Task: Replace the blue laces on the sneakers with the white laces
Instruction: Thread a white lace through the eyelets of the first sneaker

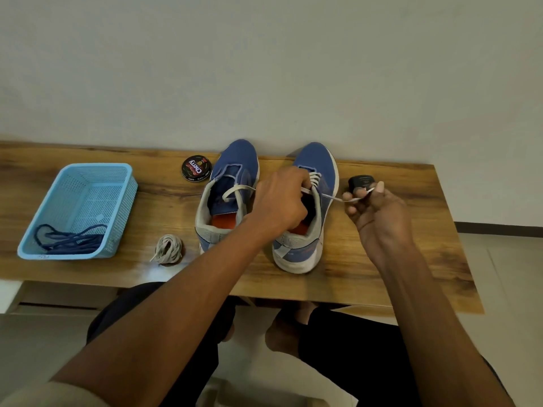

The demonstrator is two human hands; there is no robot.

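A person's two bare forearms reach from the lower edge of the head view, the left hand (279, 201) and right hand (379, 212) without rings, watch or gloves. A pale beige sleeve cuff (44, 395) shows at the lower left corner. Dark black trousers (352, 362) cover the legs, ending above bare feet (282, 333).

Bare table (382, 268) lies open right of the right sneaker (305, 218), bar a small black object (360, 183) near the far edge. Between the left sneaker (226, 198) and the blue basket (79, 212), a coiled white lace (168, 248) and a polish tin (197, 168) narrow the passage.
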